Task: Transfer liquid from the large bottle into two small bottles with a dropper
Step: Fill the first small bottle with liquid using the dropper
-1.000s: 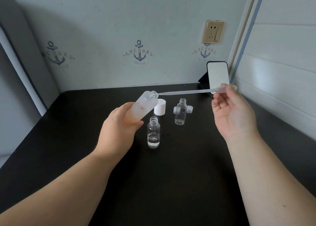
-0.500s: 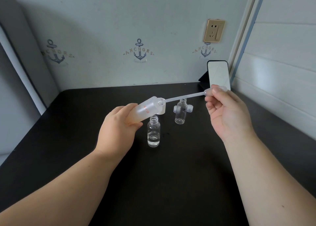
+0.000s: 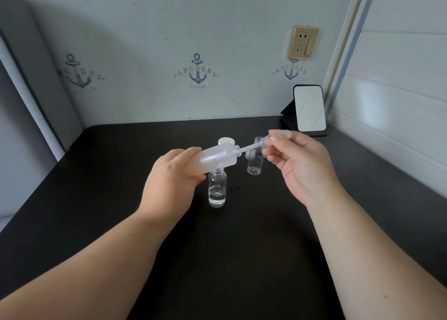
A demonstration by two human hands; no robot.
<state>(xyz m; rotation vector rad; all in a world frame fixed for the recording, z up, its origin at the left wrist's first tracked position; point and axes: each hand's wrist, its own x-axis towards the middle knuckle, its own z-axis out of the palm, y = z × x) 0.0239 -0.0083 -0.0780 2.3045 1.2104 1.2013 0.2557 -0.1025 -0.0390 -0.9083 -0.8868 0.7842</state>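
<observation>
My left hand [image 3: 170, 184] grips the large frosted bottle [image 3: 215, 158], tilted almost flat with its open neck pointing right. My right hand [image 3: 300, 164] pinches the bulb of a clear plastic dropper [image 3: 260, 143], whose stem runs deep into the bottle's neck. Under the tilted bottle stands a small clear bottle [image 3: 217, 189], upright, open, with a little liquid at its bottom. A second small clear bottle [image 3: 255, 161] stands open behind the dropper and looks empty.
The large bottle's white cap [image 3: 226, 141] lies behind it on the black table [image 3: 242, 247]. Small clear caps sit by the far small bottle. A standing mirror [image 3: 309, 108] is at the back right corner, near the wall.
The large bottle has tipped lower toward the right. My right hand has moved left and the dropper's stem has slid from the neck's mouth deep into the bottle.
</observation>
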